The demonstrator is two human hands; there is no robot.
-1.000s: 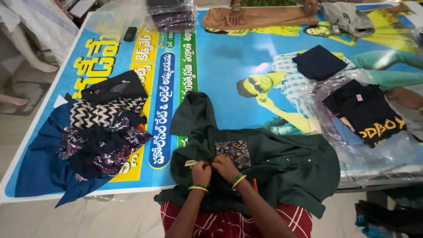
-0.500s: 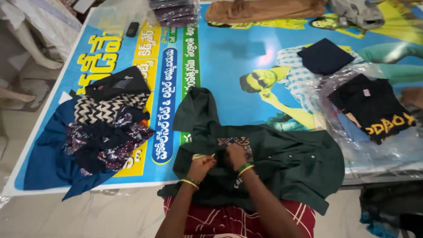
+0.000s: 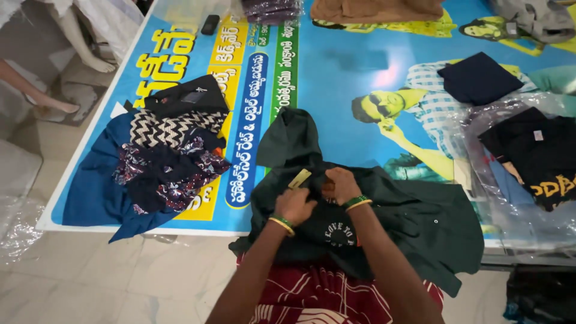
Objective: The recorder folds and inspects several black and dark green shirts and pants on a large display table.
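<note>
**Hands close in on tag of dark green shirt**

Both hands have shifted slightly since a moment ago, drawing together at the collar of the dark green shirt (image 3: 414, 222), where a small tan tag (image 3: 299, 178) now stands up clear of the cloth. That shirt lies spread at the near edge of the surface (image 3: 336, 72), a bright blue printed banner, with its lower part hanging over the edge toward the person's red patterned garment (image 3: 312, 300). The left hand (image 3: 295, 206) has its fingers together, pinched on the fabric just below the tag; the right hand (image 3: 340, 185), just beside it, has its fingers curled and clamped on the shirt. Green and yellow bangles (image 3: 357, 203) ring both wrists. To the left sits a heap of dark patterned clothes (image 3: 171, 156). At right, a black printed T-shirt (image 3: 537, 153) rests on clear plastic wrap, with a folded navy garment (image 3: 477, 78) farther back.
</note>
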